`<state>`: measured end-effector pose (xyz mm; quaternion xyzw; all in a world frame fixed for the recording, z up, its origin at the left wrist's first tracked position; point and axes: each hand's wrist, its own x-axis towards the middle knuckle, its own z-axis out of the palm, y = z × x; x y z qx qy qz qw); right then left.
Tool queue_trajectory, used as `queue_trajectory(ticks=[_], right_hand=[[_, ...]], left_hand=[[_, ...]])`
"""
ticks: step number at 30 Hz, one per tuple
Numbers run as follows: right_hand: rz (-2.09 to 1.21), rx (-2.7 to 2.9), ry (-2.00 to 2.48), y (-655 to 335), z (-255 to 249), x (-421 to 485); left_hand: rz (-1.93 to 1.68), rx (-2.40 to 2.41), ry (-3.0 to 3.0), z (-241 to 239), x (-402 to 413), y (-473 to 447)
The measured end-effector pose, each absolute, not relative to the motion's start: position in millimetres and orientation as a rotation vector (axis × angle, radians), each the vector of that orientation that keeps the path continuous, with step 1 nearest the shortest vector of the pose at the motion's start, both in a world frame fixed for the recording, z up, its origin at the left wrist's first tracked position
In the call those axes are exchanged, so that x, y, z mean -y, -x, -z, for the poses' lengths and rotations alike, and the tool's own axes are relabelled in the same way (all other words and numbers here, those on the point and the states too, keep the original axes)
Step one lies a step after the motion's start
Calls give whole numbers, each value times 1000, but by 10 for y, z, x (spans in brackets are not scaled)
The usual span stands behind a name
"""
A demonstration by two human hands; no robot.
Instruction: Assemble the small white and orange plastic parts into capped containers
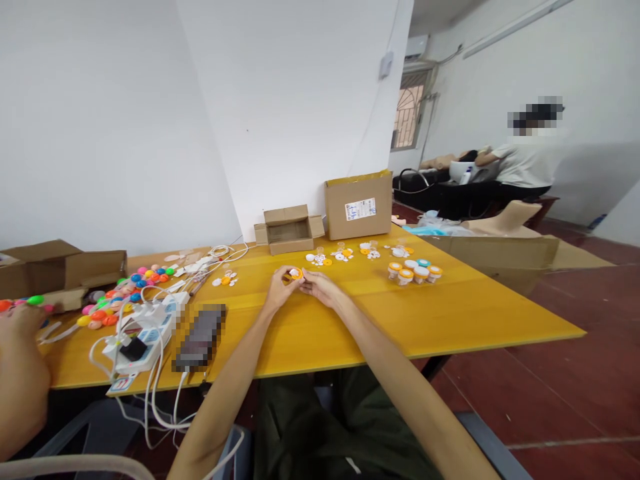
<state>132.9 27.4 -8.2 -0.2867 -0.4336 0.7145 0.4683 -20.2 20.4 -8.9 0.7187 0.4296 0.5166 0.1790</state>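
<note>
Head camera live, and closest in, well left of the labelled carton (pixel 359 228) and on the near side of it, sits a dark phone (pixel 203 337), with a white power strip (pixel 153 339) just beside it, cables trailing off! Farther left of the carton, another person's hand (pixel 23 319) is up among colourful balls (pixel 109 321), its grip impossible to tell! Now the main action: left hand (pixel 284 285), in front of the carton and left of it, thumb and fingers pinching a small orange-and-white piece (pixel 297 273)! Right hand (pixel 319 287) meets it from the other side, fingers curled in at the piece's edge, though whether they grip it too, I cannot tell! Off to the carton's near right, a tight cluster of small clear cups (pixel 421 273) wears white tops with orange and blue rims! Just in front of the carton, loose white and orange parts (pixel 327 262) lie in little heaps on the yellow desk (pixel 325 337)! Right at the carton's left, a small open box (pixel 290 247) gapes! And beyond the carton, to its right, a seated person (pixel 525 165) in a white top
</note>
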Motion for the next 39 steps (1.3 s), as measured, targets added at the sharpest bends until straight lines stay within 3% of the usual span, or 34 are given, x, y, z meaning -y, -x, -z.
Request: queue_trajectory(ticks=[39], right_hand=[[-1641,1165,785,-1286,134,-300]], left_hand=[[-1430,-1234,-2205,84,-167,229]])
